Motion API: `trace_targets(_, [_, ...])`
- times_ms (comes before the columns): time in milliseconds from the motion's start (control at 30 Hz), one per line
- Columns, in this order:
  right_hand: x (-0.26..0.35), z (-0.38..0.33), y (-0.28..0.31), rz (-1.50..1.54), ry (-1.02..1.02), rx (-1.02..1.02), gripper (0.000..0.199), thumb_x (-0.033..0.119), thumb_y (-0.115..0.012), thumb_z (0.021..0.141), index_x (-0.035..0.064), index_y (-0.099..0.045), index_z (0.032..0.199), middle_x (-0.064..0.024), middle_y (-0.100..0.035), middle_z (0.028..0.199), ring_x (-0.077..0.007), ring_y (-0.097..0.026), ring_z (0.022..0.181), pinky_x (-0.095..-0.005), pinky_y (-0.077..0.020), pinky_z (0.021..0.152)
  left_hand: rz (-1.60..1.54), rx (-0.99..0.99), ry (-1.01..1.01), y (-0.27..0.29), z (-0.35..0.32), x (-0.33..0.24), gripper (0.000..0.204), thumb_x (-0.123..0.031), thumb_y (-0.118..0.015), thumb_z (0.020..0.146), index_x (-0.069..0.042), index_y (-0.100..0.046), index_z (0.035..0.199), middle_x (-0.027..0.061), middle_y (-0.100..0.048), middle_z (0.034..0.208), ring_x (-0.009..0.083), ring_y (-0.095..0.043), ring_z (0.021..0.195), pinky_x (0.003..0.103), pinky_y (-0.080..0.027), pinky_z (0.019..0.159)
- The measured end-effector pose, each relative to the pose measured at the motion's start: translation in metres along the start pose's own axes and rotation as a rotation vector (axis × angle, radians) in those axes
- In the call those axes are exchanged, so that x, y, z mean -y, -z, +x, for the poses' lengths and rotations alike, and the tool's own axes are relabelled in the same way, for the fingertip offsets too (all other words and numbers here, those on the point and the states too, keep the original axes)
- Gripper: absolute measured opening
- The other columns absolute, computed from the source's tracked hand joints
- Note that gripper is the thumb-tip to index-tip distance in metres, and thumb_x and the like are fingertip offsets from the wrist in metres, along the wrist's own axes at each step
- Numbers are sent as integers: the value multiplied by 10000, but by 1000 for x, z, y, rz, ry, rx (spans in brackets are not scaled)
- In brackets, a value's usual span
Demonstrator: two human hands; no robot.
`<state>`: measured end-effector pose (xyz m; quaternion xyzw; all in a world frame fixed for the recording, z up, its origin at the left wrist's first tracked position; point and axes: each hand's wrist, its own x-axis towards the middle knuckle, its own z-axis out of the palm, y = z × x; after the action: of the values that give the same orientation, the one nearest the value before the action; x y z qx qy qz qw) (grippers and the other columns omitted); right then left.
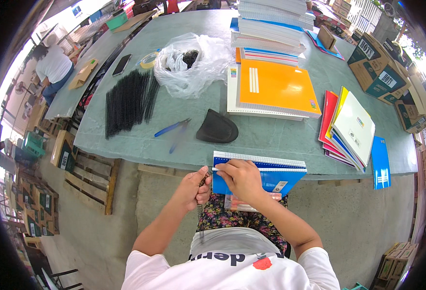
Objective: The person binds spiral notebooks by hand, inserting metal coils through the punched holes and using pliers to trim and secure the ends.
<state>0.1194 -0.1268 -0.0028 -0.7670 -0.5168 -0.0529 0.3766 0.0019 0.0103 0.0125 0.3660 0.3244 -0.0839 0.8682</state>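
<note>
My left hand is closed around a dark spiral binding coil, whose thin length hangs below the fist. Its fingertips meet the left end of a blue-covered notebook, which stands with its punched edge upward at the table's near edge. My right hand grips that punched edge from above, thumb and fingers on the pages and cover. Beyond the hands lie blue-handled pliers and a curved black pad. To their left is a pile of black binding coils.
A clear plastic bag with dark coils, tape and a phone lie farther back. Orange-covered notebooks stand beside tall paper stacks. Spiral notebooks fan out at right, near cartons. Another person is far left.
</note>
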Motion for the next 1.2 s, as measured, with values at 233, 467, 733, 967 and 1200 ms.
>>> trace_targets(233, [8, 9, -10, 59, 92, -35, 105, 147, -652, 748, 98, -636, 839, -35, -601, 745, -230, -583, 692, -338, -432, 612, 1173, -452, -1389, 17, 21, 15, 344, -340, -478, 928, -53, -578, 766, -8, -461, 523, 94, -440, 461, 253, -340, 440])
trace_targets(467, [13, 4, -7, 19, 196, 66, 111, 144, -645, 756, 112, -624, 861, -17, -593, 749, -204, -571, 691, -333, -425, 601, 846, -40, -137, 23, -20, -26, 220, -246, -550, 884, -42, -632, 876, 2, -533, 635, 69, -494, 573, 237, -383, 503])
trace_targets(733, [9, 9, -8, -1, 95, 36, 138, 152, -633, 768, 114, -615, 899, -32, -548, 691, -229, -572, 703, -343, -425, 606, 1098, -175, -740, 19, -7, -9, 254, -242, -572, 878, 3, -608, 931, 47, -576, 686, 110, -535, 629, 242, -431, 554])
trace_targets(967, [14, 17, -10, -89, 47, 159, 141, 179, -608, 803, 104, -620, 922, -40, -602, 726, -228, -583, 713, -364, -436, 626, 1106, -197, -854, 30, -7, -14, 270, -280, -575, 880, -29, -636, 960, 8, -551, 693, 75, -495, 632, 240, -409, 567])
trace_targets(1200, [5, 18, -4, 88, 52, 249, 154, 178, -596, 817, 110, -598, 955, -49, -641, 765, -247, -614, 718, -378, -450, 630, 934, -54, -355, 50, -4, -35, 280, -292, -611, 854, -13, -606, 872, -20, -512, 683, 69, -478, 641, 229, -402, 577])
